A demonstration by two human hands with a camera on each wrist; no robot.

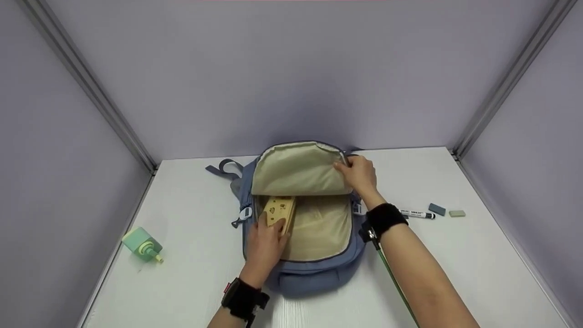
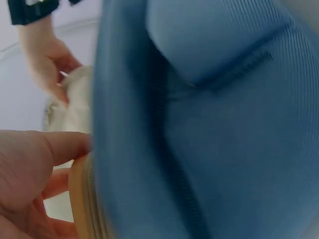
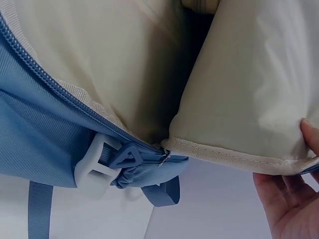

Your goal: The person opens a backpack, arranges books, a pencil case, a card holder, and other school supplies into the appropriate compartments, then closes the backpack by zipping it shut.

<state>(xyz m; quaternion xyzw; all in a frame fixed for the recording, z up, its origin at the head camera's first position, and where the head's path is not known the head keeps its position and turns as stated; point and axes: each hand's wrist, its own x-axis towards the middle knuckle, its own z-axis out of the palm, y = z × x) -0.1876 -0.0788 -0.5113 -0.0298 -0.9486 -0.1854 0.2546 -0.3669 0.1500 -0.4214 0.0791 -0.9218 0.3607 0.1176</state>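
A blue backpack [image 1: 314, 278] lies on the white table with its main compartment unzipped and its cream lining [image 1: 323, 228] showing. My left hand [image 1: 264, 243] grips a yellow pencil case [image 1: 278, 210] with small dark prints, partly inside the compartment at its left side. In the left wrist view, thumb and fingers hold the pencil case [image 2: 82, 199] by its edge, and the blue fabric hides part of it. My right hand [image 1: 360, 173] pinches the right edge of the raised flap [image 1: 300, 168]. In the right wrist view, the thumb lies on the flap's lining [image 3: 259, 99], fingers behind.
At the left of the table lies a mint-green bottle [image 1: 142, 243] with a yellow tip. Right of the backpack are a white marker [image 1: 418, 214], a dark teal block [image 1: 437, 209] and a pale green block [image 1: 457, 213]. Grey partition walls [image 1: 291, 73] enclose the table at the back and sides.
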